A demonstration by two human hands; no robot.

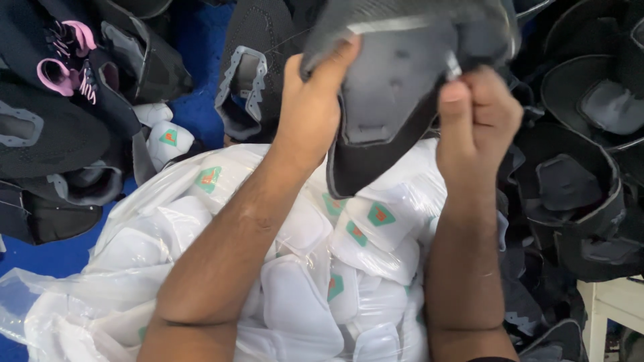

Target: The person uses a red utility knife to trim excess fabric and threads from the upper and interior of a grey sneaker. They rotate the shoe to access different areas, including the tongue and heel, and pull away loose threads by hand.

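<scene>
1. Front and centre, a dark grey shoe upper (396, 87) is up in the air, held high at the top of the view, its padded inner side facing the camera and its lower edge hanging down over the white pile below.
2. The left hand (312, 110) has it by the left edge: thumb pressed up onto the fabric, fingers wrapped round behind, a firm closed grip on the shoe upper.
3. The right hand (477, 110) is on the right edge, fingers curled tight into a pinch, thumb on top, clamped on the upper's rim where a small pale tab (454, 67) shows.
4. Both forearms rise from the bottom of the frame and cross over the heap beneath.
5. Directly under the upper and the arms sits a clear plastic bag (80, 281), bulging and crinkled, stuffed with white padded pieces (295, 302).
6. Many of those white pieces carry a small green diamond label with an orange centre (380, 214).
7. Out to the left, more dark uppers (54, 134) lie stacked, one with pink loops (64, 57), another grey-trimmed piece (245, 77) just beside the left wrist.
8. Out to the right, another heap of black uppers (577, 181) fills the edge, well packed together.
9. A blue surface (201, 40) peeks through between the piles, and a white stool corner (614, 305) sits at the bottom right.
</scene>
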